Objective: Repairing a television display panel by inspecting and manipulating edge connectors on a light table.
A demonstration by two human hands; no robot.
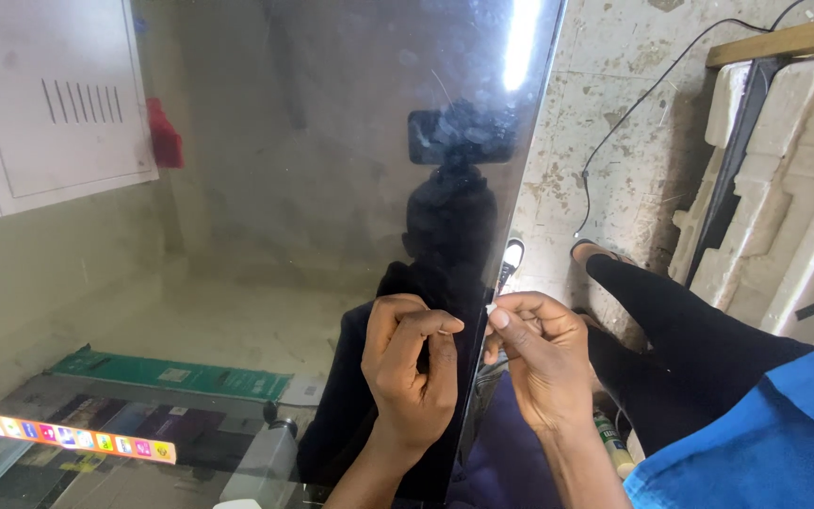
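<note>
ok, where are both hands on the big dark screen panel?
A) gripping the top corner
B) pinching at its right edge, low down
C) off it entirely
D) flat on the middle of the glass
B: the left hand and right hand meet, fingers pinched, at the lower right edge of the screen panel.

Glossy black screen panel, mirroring a dark silhouette. Dull grey-beige wall cabinet with dark vent slits; small red object beside it. Green strip and orange sticker strip dotted with multicoloured squares. Off-white foam blocks, stained grey concrete floor, thin black cable, black trouser leg, bright blue cloth.
</note>
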